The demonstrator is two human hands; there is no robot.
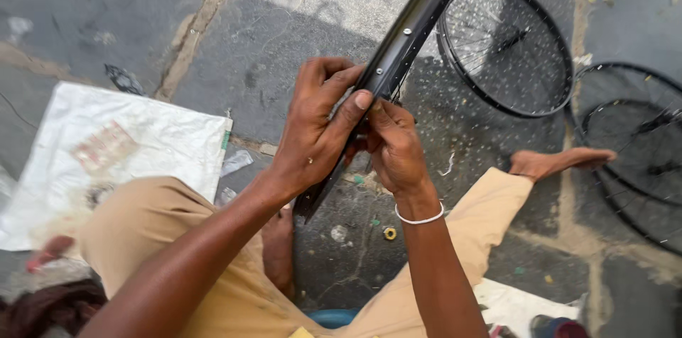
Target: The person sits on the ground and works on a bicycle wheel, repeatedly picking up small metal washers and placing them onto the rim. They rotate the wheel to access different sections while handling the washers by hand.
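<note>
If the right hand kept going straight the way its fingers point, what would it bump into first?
The right hand points up and to the left, and its fingertips already press against the black wheel rim that both hands hold. So the rim comes first, with the left hand's thumb right beside it. Depth is hard to judge.

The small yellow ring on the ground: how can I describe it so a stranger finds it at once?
Look at the dark stone ground between the person's tan-trousered knees, below the right hand. The small ring lies there, bright yellow with a dark hole, unlike the pale and green scraps nearby.
</note>
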